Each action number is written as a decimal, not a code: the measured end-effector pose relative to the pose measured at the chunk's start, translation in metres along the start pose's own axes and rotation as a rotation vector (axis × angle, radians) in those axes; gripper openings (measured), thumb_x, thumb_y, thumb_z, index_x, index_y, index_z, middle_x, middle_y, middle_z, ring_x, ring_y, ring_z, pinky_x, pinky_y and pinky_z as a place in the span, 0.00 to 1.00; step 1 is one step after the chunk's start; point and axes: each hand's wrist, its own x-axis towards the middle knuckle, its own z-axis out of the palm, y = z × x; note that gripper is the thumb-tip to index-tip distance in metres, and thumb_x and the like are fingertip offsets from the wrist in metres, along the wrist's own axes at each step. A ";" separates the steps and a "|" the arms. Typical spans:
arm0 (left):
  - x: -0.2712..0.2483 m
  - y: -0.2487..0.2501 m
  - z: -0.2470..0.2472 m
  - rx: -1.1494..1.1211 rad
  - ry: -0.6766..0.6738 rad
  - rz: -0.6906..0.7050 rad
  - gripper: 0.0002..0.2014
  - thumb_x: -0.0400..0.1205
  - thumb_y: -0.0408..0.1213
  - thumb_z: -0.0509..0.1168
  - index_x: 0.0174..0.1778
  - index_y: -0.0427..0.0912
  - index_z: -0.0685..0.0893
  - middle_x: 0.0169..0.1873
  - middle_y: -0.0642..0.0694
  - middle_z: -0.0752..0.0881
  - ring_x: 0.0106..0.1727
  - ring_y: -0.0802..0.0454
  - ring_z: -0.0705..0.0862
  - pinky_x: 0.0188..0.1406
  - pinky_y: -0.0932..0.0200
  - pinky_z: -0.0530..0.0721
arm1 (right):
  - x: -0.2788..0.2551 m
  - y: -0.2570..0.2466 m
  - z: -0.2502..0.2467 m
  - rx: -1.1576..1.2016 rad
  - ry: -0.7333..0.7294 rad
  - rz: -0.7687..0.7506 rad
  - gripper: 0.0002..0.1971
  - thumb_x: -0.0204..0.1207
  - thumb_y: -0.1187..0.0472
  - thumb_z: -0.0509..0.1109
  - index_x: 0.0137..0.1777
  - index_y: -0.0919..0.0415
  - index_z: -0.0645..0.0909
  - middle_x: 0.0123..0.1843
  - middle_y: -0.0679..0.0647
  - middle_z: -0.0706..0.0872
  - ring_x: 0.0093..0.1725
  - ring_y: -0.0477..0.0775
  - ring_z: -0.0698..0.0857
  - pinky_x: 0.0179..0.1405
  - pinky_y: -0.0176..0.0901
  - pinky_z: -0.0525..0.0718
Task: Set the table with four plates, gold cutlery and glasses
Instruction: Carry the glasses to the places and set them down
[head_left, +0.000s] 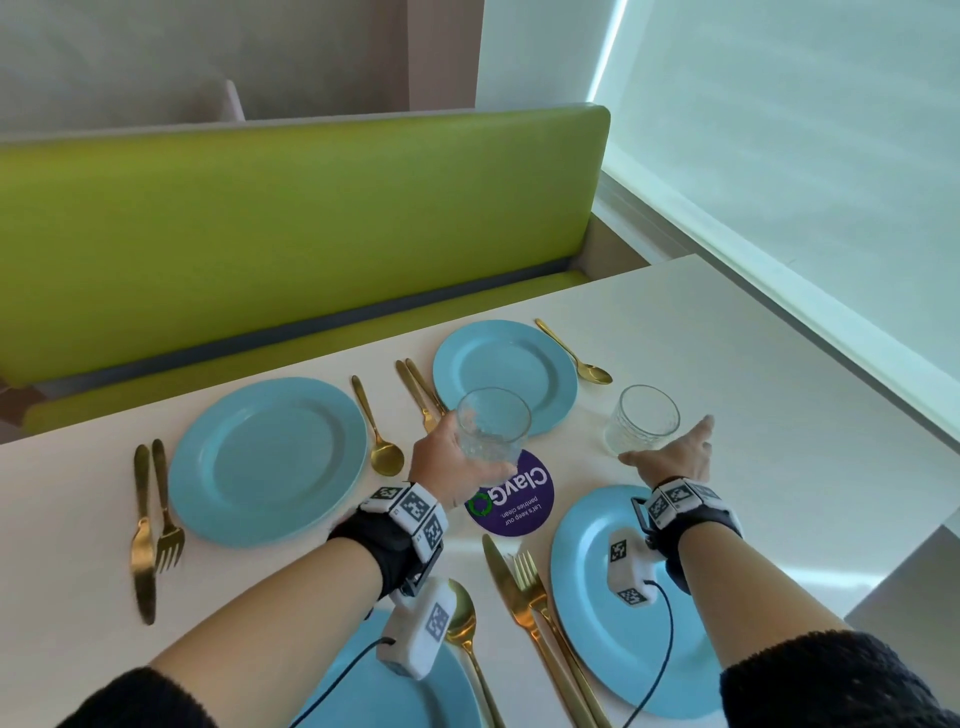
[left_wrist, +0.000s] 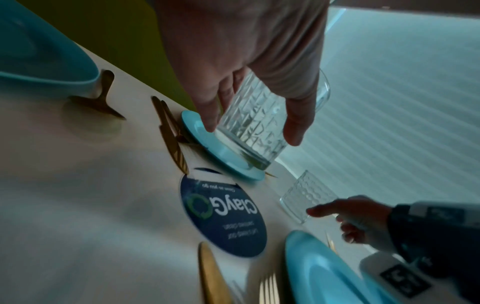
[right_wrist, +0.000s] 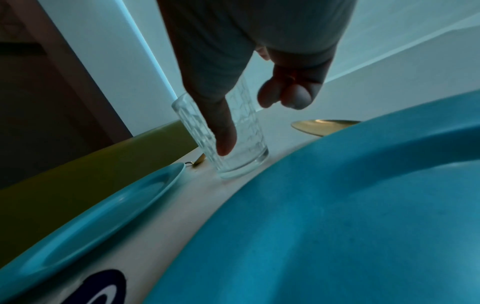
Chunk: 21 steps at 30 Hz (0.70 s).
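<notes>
Left hand (head_left: 441, 457) grips ribbed glass tumbler (head_left: 491, 423) mid-wall; rigid, slick, fragile. Right hand (head_left: 675, 454) open beside second tumbler (head_left: 643, 418).

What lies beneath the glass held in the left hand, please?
Beneath the raised glass in the left hand lie the purple ClayGo sticker and white table. Hand and glass cover the sticker's upper left edge.

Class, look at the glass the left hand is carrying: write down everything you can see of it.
The glass is a clear, empty tumbler with a cut ribbed pattern on its wall and a plain rim. The left hand grips it from the side, thumb and fingers curled round it. It is tilted, held in the air above the purple coaster, in front of the far blue plate.
</notes>
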 end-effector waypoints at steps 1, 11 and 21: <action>-0.001 -0.002 0.004 0.036 -0.026 0.003 0.44 0.58 0.48 0.83 0.71 0.51 0.73 0.64 0.53 0.84 0.64 0.52 0.83 0.65 0.53 0.83 | -0.002 0.001 -0.003 -0.010 0.013 -0.012 0.60 0.63 0.65 0.82 0.84 0.54 0.41 0.79 0.64 0.64 0.75 0.67 0.71 0.71 0.58 0.73; -0.008 -0.016 0.026 0.171 -0.122 -0.022 0.45 0.63 0.36 0.82 0.76 0.46 0.69 0.66 0.48 0.82 0.66 0.50 0.80 0.57 0.69 0.73 | -0.023 0.007 -0.009 -0.082 -0.009 -0.086 0.61 0.63 0.61 0.82 0.84 0.53 0.38 0.79 0.65 0.63 0.73 0.67 0.73 0.68 0.57 0.75; -0.006 -0.023 0.030 0.212 -0.148 -0.043 0.47 0.62 0.38 0.82 0.76 0.49 0.67 0.66 0.47 0.82 0.65 0.49 0.81 0.56 0.67 0.75 | -0.036 0.008 -0.006 -0.103 -0.050 -0.079 0.59 0.63 0.57 0.82 0.84 0.57 0.42 0.79 0.64 0.64 0.76 0.65 0.70 0.72 0.57 0.72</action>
